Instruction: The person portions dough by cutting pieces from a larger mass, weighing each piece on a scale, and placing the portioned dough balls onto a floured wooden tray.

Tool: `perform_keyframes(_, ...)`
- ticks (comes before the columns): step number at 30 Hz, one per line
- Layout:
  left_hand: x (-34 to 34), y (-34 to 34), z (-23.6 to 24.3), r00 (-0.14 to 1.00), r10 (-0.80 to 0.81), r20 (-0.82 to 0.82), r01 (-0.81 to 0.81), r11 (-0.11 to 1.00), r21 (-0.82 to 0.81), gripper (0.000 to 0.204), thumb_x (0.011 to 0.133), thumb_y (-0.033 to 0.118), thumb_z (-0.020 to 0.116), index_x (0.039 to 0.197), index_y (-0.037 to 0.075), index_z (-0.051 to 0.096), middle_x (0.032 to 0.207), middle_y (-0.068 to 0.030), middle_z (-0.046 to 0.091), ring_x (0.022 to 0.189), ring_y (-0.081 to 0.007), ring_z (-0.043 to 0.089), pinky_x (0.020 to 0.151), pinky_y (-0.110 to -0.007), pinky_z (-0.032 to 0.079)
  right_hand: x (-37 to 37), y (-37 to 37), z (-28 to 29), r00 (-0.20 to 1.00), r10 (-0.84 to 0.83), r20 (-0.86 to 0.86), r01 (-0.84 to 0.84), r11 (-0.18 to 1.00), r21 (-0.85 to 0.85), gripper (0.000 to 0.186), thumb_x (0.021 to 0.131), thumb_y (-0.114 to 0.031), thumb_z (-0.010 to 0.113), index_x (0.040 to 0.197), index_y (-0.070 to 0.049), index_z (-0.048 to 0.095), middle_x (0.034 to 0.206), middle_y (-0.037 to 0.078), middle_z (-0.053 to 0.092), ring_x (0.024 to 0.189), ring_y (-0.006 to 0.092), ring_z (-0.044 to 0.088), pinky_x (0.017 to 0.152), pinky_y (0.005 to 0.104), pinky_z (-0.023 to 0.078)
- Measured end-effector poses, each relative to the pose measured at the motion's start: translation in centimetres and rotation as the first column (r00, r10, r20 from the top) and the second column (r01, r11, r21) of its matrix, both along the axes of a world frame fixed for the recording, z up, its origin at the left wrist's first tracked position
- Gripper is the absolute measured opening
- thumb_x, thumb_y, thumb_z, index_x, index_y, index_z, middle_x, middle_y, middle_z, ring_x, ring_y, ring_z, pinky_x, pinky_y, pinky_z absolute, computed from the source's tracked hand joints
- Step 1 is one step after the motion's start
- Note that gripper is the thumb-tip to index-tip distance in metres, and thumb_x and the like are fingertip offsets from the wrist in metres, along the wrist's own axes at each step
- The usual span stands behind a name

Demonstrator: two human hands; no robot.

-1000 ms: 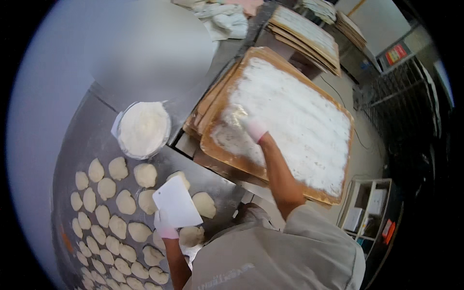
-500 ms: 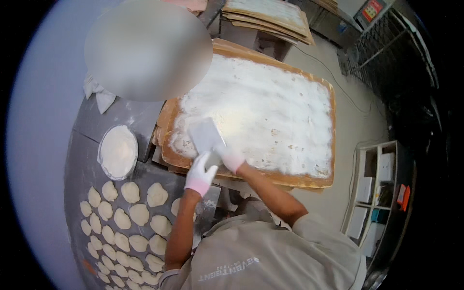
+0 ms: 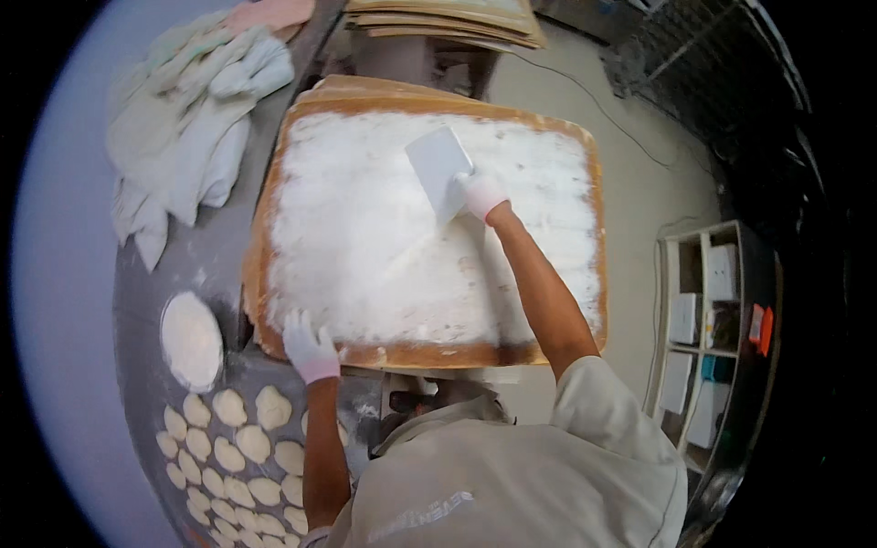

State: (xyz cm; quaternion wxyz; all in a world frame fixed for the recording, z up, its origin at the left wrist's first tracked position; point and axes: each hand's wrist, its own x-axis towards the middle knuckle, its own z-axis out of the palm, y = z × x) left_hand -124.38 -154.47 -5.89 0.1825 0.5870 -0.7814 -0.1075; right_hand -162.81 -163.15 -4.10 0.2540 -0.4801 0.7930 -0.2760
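My right hand (image 3: 481,194), in a white glove with a pink cuff, grips a flat white scraper (image 3: 437,164) over the middle far part of a large wooden board (image 3: 429,355). White flour (image 3: 356,192) coats most of the board, with brown wood showing around its rim. My left hand (image 3: 311,348), gloved the same way, rests at the near left edge of the board. Its fingers are stretched out and apart, holding nothing.
Left of the board, a dark table carries a round container of flour (image 3: 192,341), several flattened dough pieces (image 3: 230,408) and crumpled pale cloths (image 3: 201,119). More boards (image 3: 448,23) lie stacked beyond. A shelf unit (image 3: 670,274) stands at the right.
The scraper has travelled away from me and across the board in my right hand. My left hand has parted from beside it and moved to the board's near left edge. The view has shifted.
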Motion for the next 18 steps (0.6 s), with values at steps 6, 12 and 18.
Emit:
perform_keyframes(6, -1.9, 0.2, 1.3, 1.000, 0.017, -0.015, -0.017, 0.999, -0.035, 0.045, 0.075, 0.009, 0.057, 0.117, -0.003, 0.049, 0.126, -0.0216, 0.047, 0.122, -0.0381, 0.039, 0.102, -0.048, 0.029, -14.8, 4.0, 0.9, 0.862, -0.013, -0.506, 0.034, 0.999, 0.033, 0.035, 0.084, -0.027, 0.048, 0.098, 0.001, 0.062, 0.094, 0.024, 0.063, 0.088, 0.0359, 0.061, 0.076, 0.0408, 0.047)
perform_keyframes(12, -2.5, 0.2, 1.6, 1.000, -0.001, -0.022, 0.000, 0.998, -0.055, 0.044, 0.075, 0.006, 0.056, 0.117, -0.003, 0.049, 0.127, -0.0224, 0.046, 0.122, -0.0381, 0.039, 0.102, -0.048, 0.030, -21.8, 8.1, 2.8, 0.910, -0.406, -0.087, 0.369, 0.886, -0.280, 0.030, 0.082, -0.025, 0.051, 0.099, -0.003, 0.062, 0.092, 0.021, 0.063, 0.087, 0.0329, 0.061, 0.076, 0.0389, 0.046)
perform_keyframes(18, -3.2, 0.6, 2.3, 0.998, 0.057, 0.039, -0.058, 0.997, 0.040, 0.044, 0.076, 0.005, 0.054, 0.119, -0.003, 0.048, 0.128, -0.0228, 0.045, 0.123, -0.0382, 0.038, 0.103, -0.047, 0.029, -26.8, 6.2, 2.6, 0.853, -0.324, -0.410, 0.295, 0.946, -0.133, 0.030, 0.083, -0.023, 0.047, 0.108, -0.011, 0.061, 0.102, 0.017, 0.063, 0.094, 0.0347, 0.059, 0.081, 0.0409, 0.047)
